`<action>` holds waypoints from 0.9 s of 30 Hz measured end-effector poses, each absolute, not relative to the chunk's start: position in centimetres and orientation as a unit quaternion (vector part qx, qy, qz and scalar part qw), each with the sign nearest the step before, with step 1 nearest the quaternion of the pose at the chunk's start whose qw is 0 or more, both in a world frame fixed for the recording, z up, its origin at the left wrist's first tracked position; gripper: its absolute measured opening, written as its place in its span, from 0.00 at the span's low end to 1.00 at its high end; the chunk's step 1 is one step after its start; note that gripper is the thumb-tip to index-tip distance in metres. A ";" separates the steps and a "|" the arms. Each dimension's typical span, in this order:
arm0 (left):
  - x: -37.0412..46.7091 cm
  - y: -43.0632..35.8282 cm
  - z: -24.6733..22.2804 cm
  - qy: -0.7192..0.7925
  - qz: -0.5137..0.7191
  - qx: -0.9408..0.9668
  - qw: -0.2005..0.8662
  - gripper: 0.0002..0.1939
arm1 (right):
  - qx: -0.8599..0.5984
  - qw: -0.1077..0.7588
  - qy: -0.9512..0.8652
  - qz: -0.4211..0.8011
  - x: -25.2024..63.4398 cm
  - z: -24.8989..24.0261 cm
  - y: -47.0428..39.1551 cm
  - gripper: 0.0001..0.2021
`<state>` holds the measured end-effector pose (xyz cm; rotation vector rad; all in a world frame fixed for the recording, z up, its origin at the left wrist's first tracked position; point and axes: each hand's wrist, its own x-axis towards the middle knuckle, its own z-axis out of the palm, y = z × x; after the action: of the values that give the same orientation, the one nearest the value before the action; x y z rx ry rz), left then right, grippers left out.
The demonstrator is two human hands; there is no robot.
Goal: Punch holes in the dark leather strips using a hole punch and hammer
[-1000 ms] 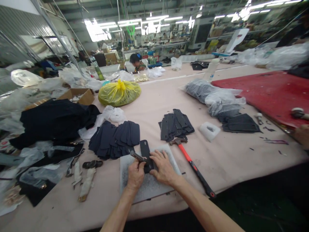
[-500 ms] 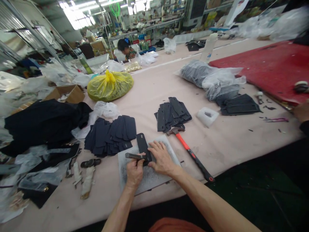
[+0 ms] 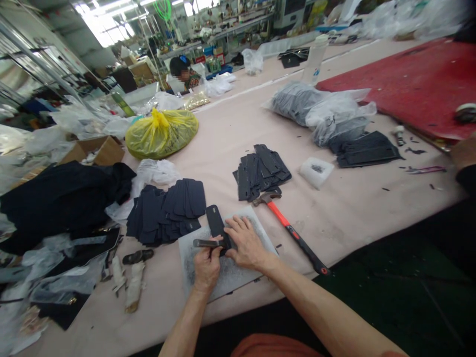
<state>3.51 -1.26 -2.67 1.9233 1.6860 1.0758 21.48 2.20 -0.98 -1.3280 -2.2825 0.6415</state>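
Observation:
My left hand (image 3: 207, 267) is closed around a dark metal punch (image 3: 208, 243), its shank pointing left and its working end at the black strap-shaped piece (image 3: 214, 220). That piece has a small slot near its far end and lies on a worn whitish cutting board (image 3: 189, 258). My right hand (image 3: 245, 243) lies flat with fingers outstretched over the piece's right side, covering part of it. To the right of the board rests a claw hammer (image 3: 292, 230) with an orange and black handle, lying on the table.
Dark cut pieces (image 3: 167, 210) are heaped at left, and a stack of slotted pieces (image 3: 262, 171) lies beyond the hammer head. A white block (image 3: 316, 172), plastic bags (image 3: 316, 106) and a yellow bag (image 3: 163, 134) stand farther back. Wrapped-handle tools (image 3: 134, 285) lie left. Another person's arm (image 3: 464, 153) shows at right.
The camera view has shifted slightly, so the background sits a little lower-left or higher. Both hands, the punch and the piece keep nearly the same places on the board.

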 end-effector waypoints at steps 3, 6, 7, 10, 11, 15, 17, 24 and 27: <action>3.6 -1.2 -3.1 0.582 0.376 0.707 0.144 0.11 | -0.478 0.211 -0.820 0.233 21.4 -1.1 2.2 0.31; 3.8 -1.1 -3.4 0.573 0.361 0.726 0.120 0.11 | -0.465 0.206 -0.825 0.245 21.4 -0.7 2.4 0.31; 3.8 -1.1 -3.4 0.572 0.356 0.729 0.115 0.11 | -0.458 0.208 -0.827 0.250 21.7 -0.3 2.4 0.30; 3.9 -1.1 -3.5 0.574 0.355 0.730 0.109 0.11 | -0.490 0.233 -0.809 0.228 24.1 0.9 2.2 0.23; 3.9 -1.1 -3.6 0.574 0.355 0.730 0.108 0.11 | -0.527 0.237 -0.791 0.202 25.4 1.3 2.0 0.21; 4.0 -1.3 -3.8 0.572 0.357 0.730 0.110 0.12 | -0.687 0.152 -0.703 0.100 31.9 1.0 0.9 0.17; 4.1 -1.4 -3.9 0.573 0.360 0.727 0.113 0.12 | -0.717 0.096 -0.678 0.129 34.6 0.2 0.6 0.09; 4.3 -1.4 -3.6 0.576 0.372 0.720 0.106 0.10 | -0.656 0.210 -0.354 0.633 34.5 -0.1 -0.4 0.05; 4.3 -1.4 -3.6 0.574 0.376 0.719 0.108 0.10 | -0.640 0.223 -0.261 0.687 32.5 1.5 -1.0 0.04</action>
<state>4.33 -1.41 -3.62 2.1151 1.6895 1.1074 32.54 -1.02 1.53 -1.7682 -0.7204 1.8975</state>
